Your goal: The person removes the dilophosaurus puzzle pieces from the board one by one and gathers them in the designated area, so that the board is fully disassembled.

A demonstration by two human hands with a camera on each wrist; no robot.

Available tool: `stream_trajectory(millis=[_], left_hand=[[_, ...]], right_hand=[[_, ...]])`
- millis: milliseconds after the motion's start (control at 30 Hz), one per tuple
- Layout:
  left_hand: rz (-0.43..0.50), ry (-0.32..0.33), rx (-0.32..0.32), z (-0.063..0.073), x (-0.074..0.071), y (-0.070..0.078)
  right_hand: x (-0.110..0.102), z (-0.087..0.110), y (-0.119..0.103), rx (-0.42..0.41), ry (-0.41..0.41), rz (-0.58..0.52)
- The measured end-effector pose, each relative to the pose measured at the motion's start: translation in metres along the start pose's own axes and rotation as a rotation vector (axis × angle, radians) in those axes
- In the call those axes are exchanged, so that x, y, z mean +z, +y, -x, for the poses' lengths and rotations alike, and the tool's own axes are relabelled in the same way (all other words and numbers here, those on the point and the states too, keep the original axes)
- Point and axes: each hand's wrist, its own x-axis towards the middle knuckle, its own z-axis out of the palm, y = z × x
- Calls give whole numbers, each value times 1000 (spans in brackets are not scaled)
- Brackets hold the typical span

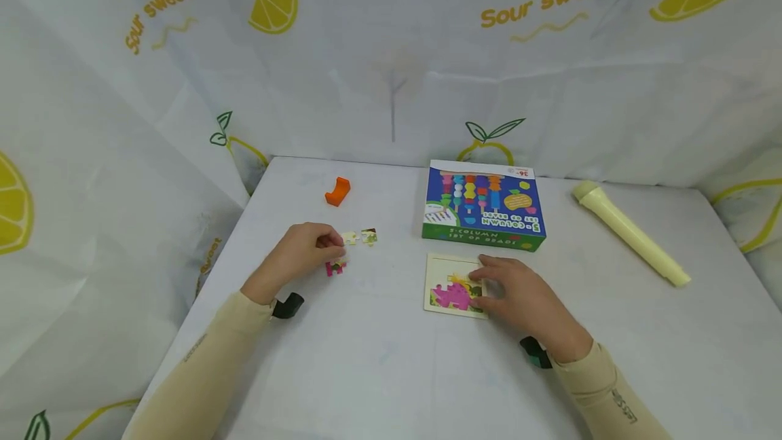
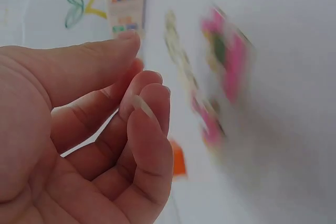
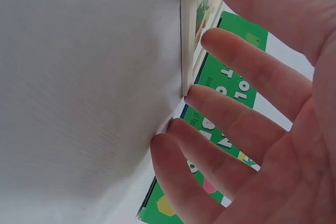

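Observation:
My left hand [image 1: 303, 250] hovers at the loose puzzle pieces on the left of the table, its fingers loosely bent. Thumb and fingertips come near one another in the left wrist view, with nothing visible between them. Close by lie a pink-and-green puzzle piece [image 1: 334, 267] and two pale ones, one with a dark corner [image 1: 369, 236]; the left wrist view blurs them. My right hand [image 1: 525, 297] rests at the right edge of a small framed puzzle board [image 1: 435, 267], fingers spread and fairly straight. A pink figure [image 1: 455, 296] is partly assembled inside the frame.
Behind the board lies a blue-and-green bead-set box [image 1: 482, 206]. An orange curved block [image 1: 338, 192] is at the back left, and a pale yellow tube [image 1: 632, 233] slants across the right side. White printed cloth hangs behind the table.

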Motion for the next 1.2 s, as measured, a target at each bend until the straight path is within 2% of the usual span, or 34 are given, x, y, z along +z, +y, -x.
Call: stream_trajectory(millis=[100,300,400,467,600,733,867,1200], left_hand=[[0,-53,65,-13,17,29],[-31,-217,172,-39,66,90],[-52,-283,193,-48,87,110],[-78,-311,183,-52,98,119],[-129,-335,154,-56,110,131],[-154,-333,136,-57,112,137],[-158,-331,127,-58,114,139],[-148,-325,152,-60,120,138]], right_hand=[[0,0,0,-3,3,-8],[1,-3,-2,8,-13,-18],[3,-3,-3,-1,-11,-19],[3,-3,-4,-8,-5,-27],[3,-2,-5,-23,9,-28],[1,-2,-5,-19,14,-15],[0,-1,-4,-12,15,-9],[-3,3,-2,-20,27,1]])
